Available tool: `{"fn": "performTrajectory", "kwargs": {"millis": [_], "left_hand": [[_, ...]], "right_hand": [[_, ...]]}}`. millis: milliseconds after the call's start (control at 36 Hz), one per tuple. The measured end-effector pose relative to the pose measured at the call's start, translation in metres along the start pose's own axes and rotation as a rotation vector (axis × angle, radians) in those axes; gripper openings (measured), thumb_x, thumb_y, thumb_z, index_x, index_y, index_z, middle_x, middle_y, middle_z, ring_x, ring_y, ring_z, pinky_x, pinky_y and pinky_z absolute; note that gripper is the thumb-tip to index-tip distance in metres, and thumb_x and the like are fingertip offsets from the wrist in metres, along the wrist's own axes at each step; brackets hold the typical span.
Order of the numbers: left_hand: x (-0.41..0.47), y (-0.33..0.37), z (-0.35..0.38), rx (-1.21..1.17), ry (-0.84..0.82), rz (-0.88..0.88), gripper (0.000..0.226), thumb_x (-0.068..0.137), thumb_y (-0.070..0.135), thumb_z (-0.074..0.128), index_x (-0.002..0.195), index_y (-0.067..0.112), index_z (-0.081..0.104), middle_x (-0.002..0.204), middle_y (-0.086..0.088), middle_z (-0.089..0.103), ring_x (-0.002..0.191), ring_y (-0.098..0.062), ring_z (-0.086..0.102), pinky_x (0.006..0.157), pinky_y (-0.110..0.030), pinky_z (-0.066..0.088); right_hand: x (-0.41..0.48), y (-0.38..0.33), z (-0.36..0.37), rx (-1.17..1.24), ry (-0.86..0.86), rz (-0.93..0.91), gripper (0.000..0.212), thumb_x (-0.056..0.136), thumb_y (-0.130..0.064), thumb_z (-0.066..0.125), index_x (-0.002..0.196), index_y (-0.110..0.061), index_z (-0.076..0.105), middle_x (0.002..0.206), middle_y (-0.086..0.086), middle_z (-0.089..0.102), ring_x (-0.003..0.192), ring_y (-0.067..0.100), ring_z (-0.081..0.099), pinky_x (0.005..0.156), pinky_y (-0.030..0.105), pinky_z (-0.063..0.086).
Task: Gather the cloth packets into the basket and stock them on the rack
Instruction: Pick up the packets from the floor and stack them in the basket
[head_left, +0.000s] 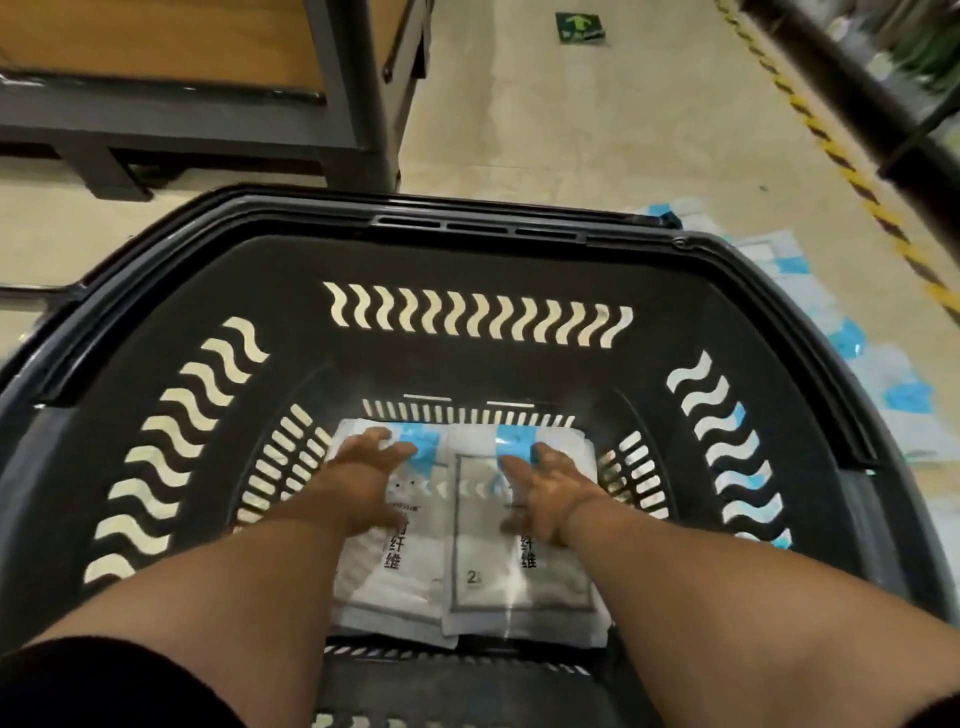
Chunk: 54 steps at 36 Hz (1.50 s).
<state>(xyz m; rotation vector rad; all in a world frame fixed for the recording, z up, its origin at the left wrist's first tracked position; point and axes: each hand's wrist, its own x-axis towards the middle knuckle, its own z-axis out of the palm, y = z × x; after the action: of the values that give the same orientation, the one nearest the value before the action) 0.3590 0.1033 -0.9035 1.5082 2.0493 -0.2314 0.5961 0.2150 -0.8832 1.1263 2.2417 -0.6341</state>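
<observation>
Left hand (363, 480), right hand (545, 493), apparently pressing packets (519, 592)

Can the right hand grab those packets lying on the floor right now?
Probably not yet. The right hand rests flat on a packet deep inside the basket, and its wall stands between it and the floor packets.
</observation>
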Motion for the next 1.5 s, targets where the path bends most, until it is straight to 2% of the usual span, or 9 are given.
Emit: {"fn": "performTrajectory", "kwargs": {"millis": [111, 333, 556, 667, 833, 1000, 1139, 1306, 1500], "left_hand": [[0.000, 0.004, 0.012, 0.092, -0.296, 0.085, 0.127, 0.065, 0.048, 0.088, 0.153, 0.051, -0.004, 0.161, 0.003, -0.029, 0.149, -0.030, -0.025, 0.123, -0.054, 0.004], [0.000, -0.014, 0.025, 0.108, -0.248, 0.002, 0.134, 0.068, 0.039, 0.089, 0.146, 0.055, -0.019, 0.139, 0.008, -0.047, 0.146, -0.034, -0.028, 0.120, -0.061, 0.008], [0.001, -0.009, 0.004, 0.091, -0.327, 0.008, 0.121, 0.079, 0.025, 0.084, 0.154, 0.049, -0.008, 0.161, 0.002, -0.029, 0.150, -0.030, -0.020, 0.123, -0.054, 0.008], [0.002, -0.005, -0.019, 0.033, -0.291, -0.035, 0.094, 0.085, 0.026, 0.078, 0.157, 0.035, 0.019, 0.168, 0.000, 0.001, 0.152, -0.022, 0.017, 0.120, -0.030, 0.018], [-0.020, 0.030, -0.075, 0.092, -0.137, -0.132, 0.065, 0.092, 0.035, 0.069, 0.150, 0.021, 0.041, 0.152, -0.005, 0.045, 0.136, -0.023, 0.046, 0.108, -0.027, 0.035], [-0.061, 0.055, -0.130, 0.171, 0.108, -0.164, 0.041, 0.090, 0.039, 0.063, 0.127, 0.022, 0.056, 0.122, -0.005, 0.059, 0.113, -0.027, 0.058, 0.091, -0.036, 0.049], [-0.097, 0.077, -0.162, 0.190, 0.308, -0.164, 0.047, 0.090, 0.046, 0.058, 0.134, 0.029, 0.053, 0.135, 0.000, 0.051, 0.124, -0.027, 0.052, 0.102, -0.046, 0.047], [-0.132, 0.129, -0.189, 0.206, 0.523, -0.139, 0.054, 0.093, 0.048, 0.055, 0.143, 0.029, 0.046, 0.147, 0.002, 0.045, 0.132, -0.024, 0.046, 0.106, -0.046, 0.043], [-0.138, 0.235, -0.216, 0.226, 0.674, -0.033, 0.056, 0.096, 0.051, 0.050, 0.146, 0.027, 0.042, 0.142, -0.001, 0.050, 0.127, -0.026, 0.051, 0.101, -0.046, 0.047]], "right_hand": [[0.006, 0.012, 0.021, -0.066, -0.164, -0.015, 0.125, 0.076, -0.056, 0.080, 0.148, -0.056, -0.021, 0.158, 0.005, -0.039, 0.148, 0.033, -0.030, 0.122, 0.055, 0.000], [0.009, 0.023, 0.033, -0.139, -0.148, -0.010, 0.131, 0.078, -0.049, 0.082, 0.145, -0.054, -0.030, 0.155, 0.008, -0.044, 0.148, 0.035, -0.029, 0.122, 0.053, 0.001], [0.018, 0.021, 0.024, -0.189, -0.236, 0.013, 0.131, 0.077, -0.049, 0.083, 0.143, -0.058, -0.030, 0.156, 0.003, -0.043, 0.149, 0.032, -0.028, 0.120, 0.063, 0.009], [0.026, 0.017, -0.015, -0.302, -0.319, -0.006, 0.108, 0.085, -0.047, 0.075, 0.155, -0.051, -0.007, 0.169, 0.003, -0.008, 0.153, 0.035, 0.017, 0.120, 0.055, 0.025], [-0.007, -0.009, -0.084, -0.356, -0.043, -0.120, 0.051, 0.097, -0.026, 0.060, 0.146, -0.015, 0.047, 0.146, 0.011, 0.052, 0.130, 0.029, 0.053, 0.103, 0.037, 0.043], [-0.052, -0.024, -0.136, -0.309, 0.097, -0.220, 0.065, 0.099, -0.023, 0.059, 0.157, -0.017, 0.030, 0.153, 0.011, 0.044, 0.138, 0.031, 0.045, 0.110, 0.041, 0.039], [-0.103, -0.012, -0.180, -0.301, 0.292, -0.330, 0.059, 0.098, -0.032, 0.057, 0.151, -0.021, 0.035, 0.146, 0.011, 0.051, 0.132, 0.031, 0.049, 0.097, 0.035, 0.041], [-0.174, 0.028, -0.229, -0.325, 0.504, -0.415, 0.051, 0.098, -0.028, 0.053, 0.148, -0.028, 0.043, 0.145, 0.005, 0.053, 0.129, 0.027, 0.050, 0.106, 0.043, 0.044], [-0.235, 0.123, -0.256, -0.381, 0.661, -0.249, 0.055, 0.100, -0.037, 0.050, 0.153, -0.027, 0.034, 0.149, 0.003, 0.046, 0.133, 0.027, 0.045, 0.103, 0.042, 0.044]]}}
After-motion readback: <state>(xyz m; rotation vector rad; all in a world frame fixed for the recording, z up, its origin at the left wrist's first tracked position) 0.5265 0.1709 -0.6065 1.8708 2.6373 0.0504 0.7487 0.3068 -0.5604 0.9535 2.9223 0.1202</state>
